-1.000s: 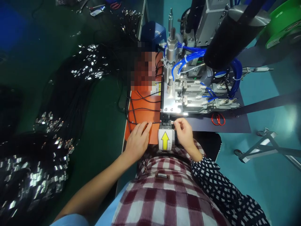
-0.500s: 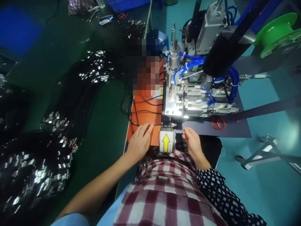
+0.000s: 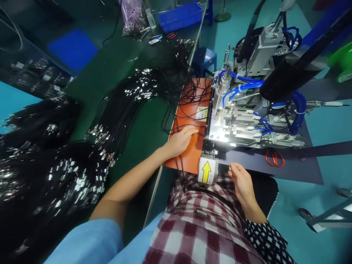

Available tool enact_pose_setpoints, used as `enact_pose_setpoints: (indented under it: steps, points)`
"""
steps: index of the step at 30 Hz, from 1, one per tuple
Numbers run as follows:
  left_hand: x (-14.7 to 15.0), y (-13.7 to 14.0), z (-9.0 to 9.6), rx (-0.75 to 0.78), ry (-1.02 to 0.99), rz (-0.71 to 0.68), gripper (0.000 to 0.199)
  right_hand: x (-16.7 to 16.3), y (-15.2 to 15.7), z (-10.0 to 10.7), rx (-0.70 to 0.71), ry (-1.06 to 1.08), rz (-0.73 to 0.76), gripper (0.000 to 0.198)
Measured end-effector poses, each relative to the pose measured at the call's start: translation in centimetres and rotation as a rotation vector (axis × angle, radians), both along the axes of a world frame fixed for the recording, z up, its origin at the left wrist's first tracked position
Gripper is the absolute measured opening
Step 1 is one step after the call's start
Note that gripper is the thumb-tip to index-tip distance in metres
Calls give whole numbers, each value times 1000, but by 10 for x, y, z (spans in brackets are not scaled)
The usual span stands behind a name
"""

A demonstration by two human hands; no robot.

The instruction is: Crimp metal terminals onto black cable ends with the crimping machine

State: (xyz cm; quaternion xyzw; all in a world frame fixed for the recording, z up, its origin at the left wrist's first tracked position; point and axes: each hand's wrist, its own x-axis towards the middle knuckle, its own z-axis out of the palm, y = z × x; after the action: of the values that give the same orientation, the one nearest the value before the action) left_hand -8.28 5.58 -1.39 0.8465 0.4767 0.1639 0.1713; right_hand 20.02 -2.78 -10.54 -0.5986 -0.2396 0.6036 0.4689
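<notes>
Over the orange board (image 3: 189, 161) reaches my left hand (image 3: 180, 142), its fingers pressed together around a thin black cable (image 3: 201, 135) beside the machine's edge. The cable's far end goes toward the metal machine (image 3: 220, 134). My right hand (image 3: 242, 181) is curled with thumb and fingertips together, just right of the white block with a yellow arrow (image 3: 206, 172). Whatever those fingers may hold is too small or hidden. More black cables (image 3: 189, 93) lie across the board's far part, and two strands hang over its front edge near my lap.
Bundles of black cables with shiny metal ends (image 3: 143, 84) cover much of the dark green table (image 3: 148, 124) at left. Red-handled scissors (image 3: 275, 158) lie on the grey base plate right of the machine. A blue bin (image 3: 181, 16) and a blue stool (image 3: 205, 58) stand farther back.
The view has swung left, so everything sits farther right and lower. My left hand has moved forward along the machine's edge, away from the arrow block. My right hand stays curled beside the block.
</notes>
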Motion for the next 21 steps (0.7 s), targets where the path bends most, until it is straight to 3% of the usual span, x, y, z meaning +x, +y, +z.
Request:
enact_pose_setpoints:
  steps: [2,4,8,12,17,21]
  points:
    - [-14,-11,13,-34,16,-142,44,10,-6,2,-10,0,-15,31]
    - [-26,-26,22,-25,204,-272,40,19,-10,5,-22,1,-29,31]
    - [-39,-38,22,125,494,-394,28,26,-6,16,-16,-7,-38,33]
    - [-41,-33,16,204,466,-423,22,24,0,30,41,-36,-6,31]
    - [-40,-34,18,71,420,-480,21,23,-4,37,102,-104,49,27]
    - [-42,-32,15,119,371,-474,21,25,-7,36,119,-123,85,24]
